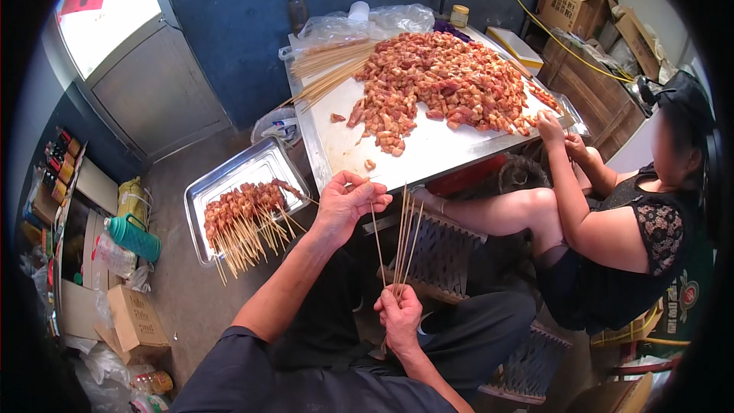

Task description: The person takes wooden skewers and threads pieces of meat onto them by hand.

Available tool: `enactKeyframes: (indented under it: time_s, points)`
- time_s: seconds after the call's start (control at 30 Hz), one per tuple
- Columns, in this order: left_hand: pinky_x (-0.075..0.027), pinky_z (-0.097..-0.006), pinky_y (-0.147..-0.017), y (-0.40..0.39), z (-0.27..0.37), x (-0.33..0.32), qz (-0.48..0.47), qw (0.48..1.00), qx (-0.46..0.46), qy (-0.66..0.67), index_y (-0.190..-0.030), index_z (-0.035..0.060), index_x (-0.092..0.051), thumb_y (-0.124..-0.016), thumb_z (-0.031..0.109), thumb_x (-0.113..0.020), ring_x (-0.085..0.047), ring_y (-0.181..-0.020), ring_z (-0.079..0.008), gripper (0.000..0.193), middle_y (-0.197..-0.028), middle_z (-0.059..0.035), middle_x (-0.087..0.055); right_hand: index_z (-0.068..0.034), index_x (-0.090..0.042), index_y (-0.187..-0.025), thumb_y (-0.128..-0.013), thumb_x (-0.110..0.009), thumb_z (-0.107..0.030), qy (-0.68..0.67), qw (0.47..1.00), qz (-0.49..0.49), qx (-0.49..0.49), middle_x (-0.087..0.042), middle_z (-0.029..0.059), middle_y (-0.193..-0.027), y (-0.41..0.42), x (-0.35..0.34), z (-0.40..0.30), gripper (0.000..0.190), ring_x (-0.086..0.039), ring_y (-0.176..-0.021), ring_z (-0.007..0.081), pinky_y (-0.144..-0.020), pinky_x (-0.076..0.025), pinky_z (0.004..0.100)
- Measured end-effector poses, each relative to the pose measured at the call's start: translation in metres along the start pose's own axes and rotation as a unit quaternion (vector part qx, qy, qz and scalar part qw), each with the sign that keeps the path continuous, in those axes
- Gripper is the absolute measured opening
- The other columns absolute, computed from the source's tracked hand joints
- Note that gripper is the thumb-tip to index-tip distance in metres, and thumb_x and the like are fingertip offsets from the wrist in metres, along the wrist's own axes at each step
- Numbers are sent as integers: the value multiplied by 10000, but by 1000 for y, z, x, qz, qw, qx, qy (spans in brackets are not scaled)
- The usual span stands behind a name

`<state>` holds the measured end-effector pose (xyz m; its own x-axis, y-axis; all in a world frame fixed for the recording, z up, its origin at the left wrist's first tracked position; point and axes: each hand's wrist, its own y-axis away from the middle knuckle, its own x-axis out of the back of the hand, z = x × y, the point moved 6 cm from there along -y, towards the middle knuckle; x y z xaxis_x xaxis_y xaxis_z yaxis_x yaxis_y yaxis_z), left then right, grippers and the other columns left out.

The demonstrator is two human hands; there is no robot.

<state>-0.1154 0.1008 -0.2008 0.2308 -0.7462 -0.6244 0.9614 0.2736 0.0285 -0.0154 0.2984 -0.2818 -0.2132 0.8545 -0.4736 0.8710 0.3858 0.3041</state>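
Note:
In my right hand (398,312) is a small bunch of bamboo skewers (405,235), their tips fanned upward. One skewer slants away from the rest, its upper end just below the fingers of my left hand (350,201). My left hand is raised at the table's near edge, fingers curled; whether a bit of meat is pinched in them I cannot tell. Beyond it, a large heap of raw meat chunks (441,83) covers much of the white table top (338,152). A single chunk (370,164) lies near the edge. More skewers (338,71) lie left of the heap.
A metal tray (269,155) at the left holds rows of skewered meat (243,206). A co-worker (608,212) sits at the right, hands by the table corner. A folding stool (441,252) stands below. A green thermos (133,237) and a cardboard box (137,321) are at far left.

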Motion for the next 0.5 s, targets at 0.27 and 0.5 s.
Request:
enactKeyframes:
  time_s: [0.27, 0.5]
  points:
    - [-589, -357, -702, 9, -6, 2, -14, 1000, -6, -26, -896, 54, -462, -901, 26, -612, -697, -833, -303, 152, -931, -221, -666, -42, -541, -939, -928, -595, -130, 6, 1000, 16, -1, -594, 7, -686, 2, 2, 3, 104, -434, -495, 22, -447, -334, 165]
    - [-586, -349, -686, 16, -17, 6, -2, 1000, -21, -5, -854, 54, -475, -893, 13, -615, -700, -813, -289, 151, -910, -205, -667, -41, -539, -932, -928, -595, -132, 3, 1000, 29, -3, -584, 6, -669, 5, 5, 9, 107, -429, -482, 22, -433, -327, 165]
